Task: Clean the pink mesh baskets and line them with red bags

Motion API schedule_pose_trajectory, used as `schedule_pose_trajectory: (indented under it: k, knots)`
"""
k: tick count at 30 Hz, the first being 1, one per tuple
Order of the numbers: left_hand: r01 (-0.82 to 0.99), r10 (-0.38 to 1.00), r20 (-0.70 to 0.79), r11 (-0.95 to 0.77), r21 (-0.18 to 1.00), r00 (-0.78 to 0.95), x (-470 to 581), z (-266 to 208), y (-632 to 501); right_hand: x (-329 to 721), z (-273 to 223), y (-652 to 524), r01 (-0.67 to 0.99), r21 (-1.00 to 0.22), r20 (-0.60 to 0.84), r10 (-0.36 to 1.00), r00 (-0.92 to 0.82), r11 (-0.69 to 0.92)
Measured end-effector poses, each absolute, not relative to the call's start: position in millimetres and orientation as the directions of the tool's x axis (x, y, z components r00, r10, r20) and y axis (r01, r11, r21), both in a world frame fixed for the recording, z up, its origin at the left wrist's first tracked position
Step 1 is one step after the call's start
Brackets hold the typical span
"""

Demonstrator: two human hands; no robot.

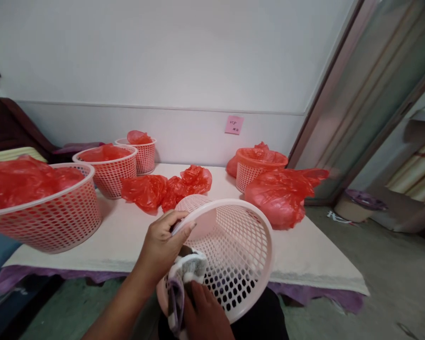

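A pale pink plastic basket (235, 236) with a lattice wall is tipped on its side, its round mouth turned towards me. My left hand (165, 238) grips its rim at the upper left, thumb on the inside edge. Inside the lower left of the mouth, my right hand (205, 311) is closed on a grey and white cloth (187, 274) with a purplish edge. The cloth lies against the basket's inner wall near the rim. Part of the right hand's fingers is hidden by the cloth.
On the white-covered table (127, 245) stand pink baskets holding red plastic bags, among them a large left basket (67, 208). Crumpled red bags (166, 189) lie mid-table. To the right are a filled red bag (283, 196) and a red-lined basket (250, 172). A waste bin (356, 208) stands on the floor.
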State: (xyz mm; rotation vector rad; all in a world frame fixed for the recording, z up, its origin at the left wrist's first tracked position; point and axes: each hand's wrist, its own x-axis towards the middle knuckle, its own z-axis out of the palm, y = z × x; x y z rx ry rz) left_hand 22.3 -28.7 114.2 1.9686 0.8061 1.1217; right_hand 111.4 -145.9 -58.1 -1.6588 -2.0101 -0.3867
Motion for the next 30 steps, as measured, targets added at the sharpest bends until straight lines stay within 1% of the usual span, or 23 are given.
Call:
schedule_pose_trajectory:
  k: [2,4,6,7,9,11,12,14,16,18,19,20,21,22,23,25,27,28,29,30]
  knots:
    - [0.223,0.81,0.436,-0.544,0.809,0.391,20,109,-36,110,-43,-145,0.936,-0.23,0.508,0.853,-0.12,0.269]
    - [0.278,0.848,0.377,-0.489,0.827,0.372,16,100,-48,109,-20,-143,0.869,-0.415,0.495,0.869,-0.034,0.27]
    - [0.286,0.888,0.308,-0.411,0.866,0.342,12,87,-61,107,5,-141,0.773,-0.58,0.479,0.875,0.068,0.257]
    - [0.273,0.907,0.285,-0.372,0.887,0.31,9,82,-65,106,16,-140,0.721,-0.642,0.46,0.883,0.091,0.26]
    - [0.228,0.936,0.267,-0.318,0.92,0.229,3,73,-69,106,30,-139,0.641,-0.711,0.415,0.908,0.049,0.291]
    - [0.191,0.952,0.259,-0.287,0.939,0.162,-4,72,-66,108,34,-139,0.614,-0.725,0.364,0.93,-0.044,0.313]
    - [0.173,0.956,0.255,-0.279,0.945,0.147,-7,73,-62,110,31,-139,0.631,-0.713,0.329,0.941,-0.084,0.306]
    - [0.139,0.953,0.261,-0.282,0.949,0.155,-12,78,-53,116,21,-139,0.718,-0.641,0.223,0.961,-0.161,0.269]
    - [0.116,0.939,0.292,-0.315,0.942,0.18,-16,84,-45,124,9,-139,0.846,-0.485,0.093,0.975,-0.203,0.223]
    - [0.11,0.917,0.337,-0.366,0.924,0.216,-17,88,-41,135,1,-139,0.945,-0.283,-0.002,0.985,-0.173,0.165]
    - [0.109,0.905,0.354,-0.386,0.916,0.235,-17,89,-40,141,-1,-139,0.972,-0.197,-0.025,0.991,-0.132,0.125]
    - [0.105,0.897,0.363,-0.398,0.911,0.251,-17,89,-40,146,-1,-139,0.987,-0.141,-0.041,0.995,-0.09,0.083]
    - [0.098,0.894,0.364,-0.4,0.911,0.263,-16,89,-41,149,1,-138,0.992,-0.122,-0.053,0.998,-0.045,0.038]
    - [0.088,0.895,0.357,-0.392,0.916,0.269,-15,89,-42,151,4,-137,0.99,-0.144,-0.056,0.998,-0.008,0.0]
    - [0.077,0.899,0.343,-0.375,0.924,0.271,-13,90,-43,151,8,-135,0.978,-0.205,-0.051,0.999,0.018,-0.028]
    - [0.053,0.915,0.297,-0.323,0.945,0.273,-9,92,-47,145,17,-130,0.91,-0.411,0.006,0.999,0.051,-0.043]
    - [0.03,0.917,0.269,-0.29,0.957,0.295,-6,95,-51,131,23,-121,0.792,-0.61,0.142,0.988,0.059,0.04]
    - [0.028,0.91,0.271,-0.294,0.955,0.313,-6,97,-52,123,23,-115,0.739,-0.662,0.227,0.973,0.044,0.121]
    - [0.033,0.897,0.285,-0.313,0.949,0.338,-6,100,-54,116,23,-109,0.709,-0.676,0.303,0.953,0.02,0.2]
    - [0.045,0.88,0.304,-0.342,0.939,0.366,-7,102,-55,110,20,-102,0.705,-0.658,0.358,0.934,-0.013,0.262]
